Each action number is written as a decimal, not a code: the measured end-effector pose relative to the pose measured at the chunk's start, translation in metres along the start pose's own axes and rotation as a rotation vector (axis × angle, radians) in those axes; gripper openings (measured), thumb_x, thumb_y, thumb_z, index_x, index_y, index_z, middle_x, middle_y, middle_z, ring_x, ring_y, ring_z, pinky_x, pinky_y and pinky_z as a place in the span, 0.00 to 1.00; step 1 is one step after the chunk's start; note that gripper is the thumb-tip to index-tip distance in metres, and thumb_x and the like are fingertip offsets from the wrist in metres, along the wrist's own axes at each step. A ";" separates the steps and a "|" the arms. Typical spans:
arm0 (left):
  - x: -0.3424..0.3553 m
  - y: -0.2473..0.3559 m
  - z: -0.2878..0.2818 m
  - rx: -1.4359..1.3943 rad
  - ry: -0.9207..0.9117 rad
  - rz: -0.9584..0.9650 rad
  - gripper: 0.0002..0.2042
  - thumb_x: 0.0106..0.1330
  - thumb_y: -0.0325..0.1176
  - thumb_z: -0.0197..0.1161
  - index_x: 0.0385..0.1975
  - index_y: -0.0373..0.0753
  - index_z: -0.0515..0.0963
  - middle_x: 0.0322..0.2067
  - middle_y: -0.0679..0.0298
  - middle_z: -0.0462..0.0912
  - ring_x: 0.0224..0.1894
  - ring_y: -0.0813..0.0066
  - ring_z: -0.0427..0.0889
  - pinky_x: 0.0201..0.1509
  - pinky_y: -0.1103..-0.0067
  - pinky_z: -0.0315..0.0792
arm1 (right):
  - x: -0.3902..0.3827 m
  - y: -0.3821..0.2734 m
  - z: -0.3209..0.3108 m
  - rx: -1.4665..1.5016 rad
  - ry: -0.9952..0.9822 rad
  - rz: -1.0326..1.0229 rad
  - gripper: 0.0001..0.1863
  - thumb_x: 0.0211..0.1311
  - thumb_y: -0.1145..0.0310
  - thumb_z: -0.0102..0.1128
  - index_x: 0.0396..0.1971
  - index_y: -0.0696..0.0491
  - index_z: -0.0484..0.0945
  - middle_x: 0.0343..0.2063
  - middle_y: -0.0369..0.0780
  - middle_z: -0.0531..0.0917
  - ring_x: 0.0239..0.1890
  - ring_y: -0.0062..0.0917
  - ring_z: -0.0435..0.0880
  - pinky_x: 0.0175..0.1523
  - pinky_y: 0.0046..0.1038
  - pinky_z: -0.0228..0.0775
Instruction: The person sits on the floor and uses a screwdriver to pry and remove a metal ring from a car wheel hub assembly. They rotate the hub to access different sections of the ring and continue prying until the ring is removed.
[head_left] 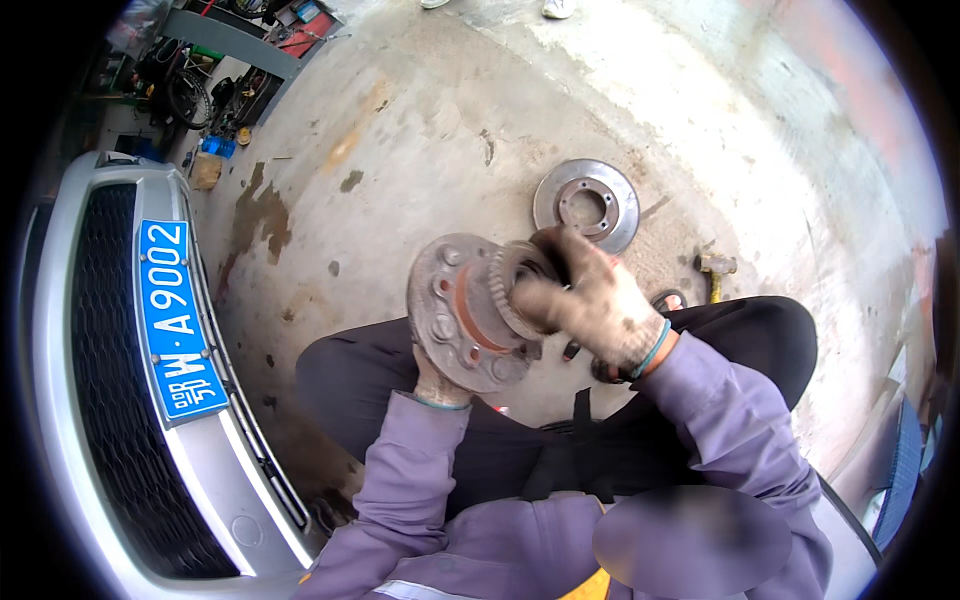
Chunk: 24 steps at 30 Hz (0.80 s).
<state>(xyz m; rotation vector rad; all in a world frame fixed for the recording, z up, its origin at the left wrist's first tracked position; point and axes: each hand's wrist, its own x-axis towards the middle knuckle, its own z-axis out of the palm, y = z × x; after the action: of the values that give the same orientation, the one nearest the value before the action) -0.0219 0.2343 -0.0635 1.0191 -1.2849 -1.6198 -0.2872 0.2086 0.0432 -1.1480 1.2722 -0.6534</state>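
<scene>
A rusty metal wheel hub [446,285] with a bolted flange and a toothed ring is held up above my lap, tilted toward the right. My gloved left hand [436,384] supports it from below and behind, its fingers mostly hidden by the flange. My gloved right hand [590,298] grips the toothed end of the hub, with its thumb at the ring's opening and fingers curled over it. A shiny brake disc [617,197] lies flat on the floor just beyond the hub. A hammer [716,266] with a yellow handle rests beside my right knee.
A silver car bumper [225,476] with a black grille stands close along my left. A grey bench [228,45] with cluttered tools and parts is at the back left. Someone's shoes [555,8] show at the top edge. The stained concrete floor [370,200] surrounds me.
</scene>
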 end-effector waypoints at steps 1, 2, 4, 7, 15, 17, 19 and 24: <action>0.002 -0.001 0.000 -0.217 0.015 -0.065 0.31 0.84 0.53 0.35 0.77 0.39 0.58 0.76 0.52 0.63 0.76 0.54 0.64 0.80 0.57 0.62 | 0.000 -0.001 0.002 -0.089 0.019 -0.088 0.49 0.52 0.45 0.77 0.65 0.67 0.71 0.60 0.57 0.80 0.60 0.41 0.84 0.64 0.35 0.77; 0.003 -0.001 0.002 -0.449 0.069 -0.111 0.30 0.84 0.51 0.36 0.77 0.39 0.59 0.75 0.51 0.64 0.75 0.53 0.66 0.79 0.56 0.64 | -0.005 -0.001 0.003 -0.113 0.012 -0.162 0.55 0.49 0.45 0.79 0.69 0.68 0.66 0.61 0.58 0.79 0.65 0.44 0.81 0.68 0.36 0.74; 0.005 0.005 0.007 -0.712 0.158 -0.194 0.28 0.84 0.48 0.36 0.76 0.38 0.60 0.73 0.51 0.67 0.73 0.52 0.70 0.78 0.56 0.66 | -0.007 -0.002 0.010 -0.229 -0.008 -0.296 0.59 0.44 0.45 0.82 0.70 0.68 0.65 0.62 0.59 0.78 0.66 0.45 0.79 0.68 0.36 0.74; 0.010 0.021 0.014 -0.690 0.454 -0.367 0.25 0.79 0.42 0.48 0.71 0.38 0.68 0.62 0.50 0.81 0.63 0.50 0.82 0.69 0.59 0.76 | -0.003 0.002 0.014 -0.207 0.021 -0.014 0.57 0.45 0.44 0.79 0.70 0.64 0.67 0.61 0.57 0.80 0.63 0.44 0.82 0.67 0.35 0.75; 0.057 0.025 0.012 1.443 0.119 -0.125 0.18 0.69 0.43 0.58 0.53 0.40 0.80 0.41 0.48 0.88 0.47 0.45 0.88 0.53 0.55 0.79 | 0.017 0.026 -0.003 -0.321 0.145 0.301 0.51 0.53 0.40 0.73 0.70 0.61 0.70 0.54 0.54 0.86 0.56 0.42 0.88 0.63 0.34 0.77; 0.083 0.037 0.008 1.098 0.404 -0.203 0.20 0.74 0.50 0.55 0.50 0.39 0.81 0.41 0.49 0.89 0.45 0.50 0.89 0.51 0.58 0.80 | 0.016 0.022 -0.010 -0.194 0.234 0.278 0.49 0.54 0.44 0.74 0.69 0.62 0.71 0.49 0.53 0.87 0.49 0.37 0.90 0.55 0.32 0.81; 0.107 0.065 0.002 0.635 0.483 -0.246 0.23 0.76 0.51 0.56 0.54 0.37 0.80 0.39 0.55 0.87 0.38 0.61 0.88 0.43 0.65 0.81 | 0.020 0.017 -0.019 -0.077 0.325 0.266 0.46 0.55 0.48 0.76 0.67 0.63 0.72 0.45 0.54 0.88 0.44 0.29 0.90 0.46 0.27 0.83; 0.122 0.151 0.007 0.736 0.074 -0.054 0.20 0.75 0.45 0.60 0.55 0.35 0.81 0.41 0.58 0.87 0.40 0.67 0.87 0.43 0.72 0.80 | 0.083 0.021 -0.039 -0.869 0.504 -0.124 0.43 0.54 0.46 0.76 0.67 0.51 0.73 0.57 0.52 0.82 0.59 0.45 0.83 0.62 0.42 0.77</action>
<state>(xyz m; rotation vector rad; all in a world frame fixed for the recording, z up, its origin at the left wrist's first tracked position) -0.0541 0.0996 0.0735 1.5347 -1.8673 -1.1297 -0.3090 0.1306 -0.0043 -1.8481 2.0299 -0.4933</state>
